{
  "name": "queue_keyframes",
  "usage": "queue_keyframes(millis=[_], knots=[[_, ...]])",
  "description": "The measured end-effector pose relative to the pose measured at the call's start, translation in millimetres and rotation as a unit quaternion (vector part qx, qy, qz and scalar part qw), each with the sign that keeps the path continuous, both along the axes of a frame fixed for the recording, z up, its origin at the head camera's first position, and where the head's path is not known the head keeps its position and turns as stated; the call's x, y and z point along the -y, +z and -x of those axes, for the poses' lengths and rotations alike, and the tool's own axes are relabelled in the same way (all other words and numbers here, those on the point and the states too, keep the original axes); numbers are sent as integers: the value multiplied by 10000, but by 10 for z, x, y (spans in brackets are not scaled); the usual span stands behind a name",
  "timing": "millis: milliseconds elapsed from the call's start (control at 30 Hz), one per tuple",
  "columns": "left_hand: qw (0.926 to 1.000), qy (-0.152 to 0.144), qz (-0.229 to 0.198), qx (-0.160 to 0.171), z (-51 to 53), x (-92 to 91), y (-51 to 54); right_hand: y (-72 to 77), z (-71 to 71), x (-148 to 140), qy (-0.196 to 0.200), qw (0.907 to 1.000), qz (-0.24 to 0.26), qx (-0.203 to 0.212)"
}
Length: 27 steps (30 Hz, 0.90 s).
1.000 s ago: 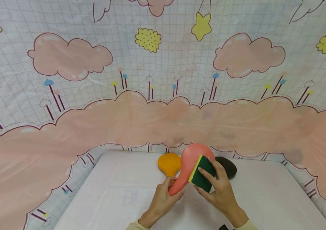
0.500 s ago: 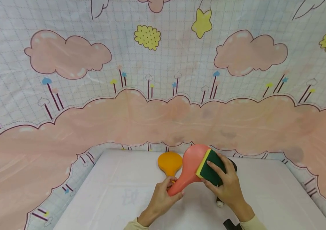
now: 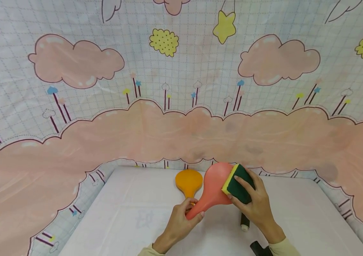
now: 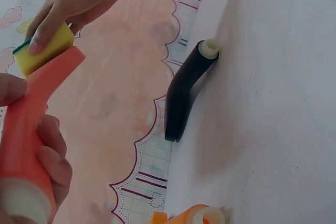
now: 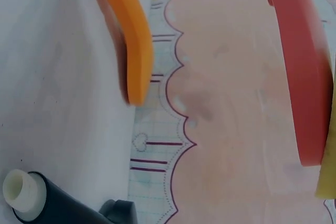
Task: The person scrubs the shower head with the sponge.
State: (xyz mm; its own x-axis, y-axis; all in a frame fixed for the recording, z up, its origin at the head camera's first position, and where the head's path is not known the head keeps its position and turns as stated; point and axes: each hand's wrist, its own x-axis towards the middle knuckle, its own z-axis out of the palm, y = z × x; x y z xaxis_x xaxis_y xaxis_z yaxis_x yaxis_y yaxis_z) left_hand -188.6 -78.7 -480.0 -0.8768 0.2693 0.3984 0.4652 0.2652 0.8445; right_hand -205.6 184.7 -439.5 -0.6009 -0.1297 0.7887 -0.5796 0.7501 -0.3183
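My left hand [image 3: 179,221] grips the handle of a coral-red paddle-shaped object [image 3: 215,183], its round head raised up and to the right. In the left wrist view the fingers curl round the red handle [image 4: 23,140]. My right hand [image 3: 258,204] pinches a green and yellow sponge [image 3: 240,185] by its edges, the yellow side against the right part of the red head. In the right wrist view the sponge [image 5: 328,166] shows at the right edge, touching the red object [image 5: 304,72]; the right hand is almost wholly outside that view.
An orange paddle-shaped object [image 3: 188,180] lies behind the left hand on the white table [image 3: 117,209]. A black one [image 4: 181,87] lies partly hidden behind the right hand. Another black object [image 3: 259,249] is by the right sleeve. A patterned cloth [image 3: 181,135] hangs at the back.
The sponge and right hand have moved right across the red head to its right edge. The red object has tilted slightly to the right; the left hand keeps its grip with little movement.
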Motion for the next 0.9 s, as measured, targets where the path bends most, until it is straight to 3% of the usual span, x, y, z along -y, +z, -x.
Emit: queue_keyframes(millis=[233, 400, 600, 900], knots=[[9998, 31, -46, -184, -5, 1, 41, -32, 3, 58, 54, 9999, -38, -142], [9992, 110, 152, -341, 5, -13, 47, -78, -32, 145, 188, 9989, -225, -363], [9988, 163, 225, -411, 19, -26, 44, -94, -97, 241, 140, 9983, -428, -359], [9984, 191, 358, -405, 16, -17, 56, -71, -95, 282, 288, 9960, -480, -703]])
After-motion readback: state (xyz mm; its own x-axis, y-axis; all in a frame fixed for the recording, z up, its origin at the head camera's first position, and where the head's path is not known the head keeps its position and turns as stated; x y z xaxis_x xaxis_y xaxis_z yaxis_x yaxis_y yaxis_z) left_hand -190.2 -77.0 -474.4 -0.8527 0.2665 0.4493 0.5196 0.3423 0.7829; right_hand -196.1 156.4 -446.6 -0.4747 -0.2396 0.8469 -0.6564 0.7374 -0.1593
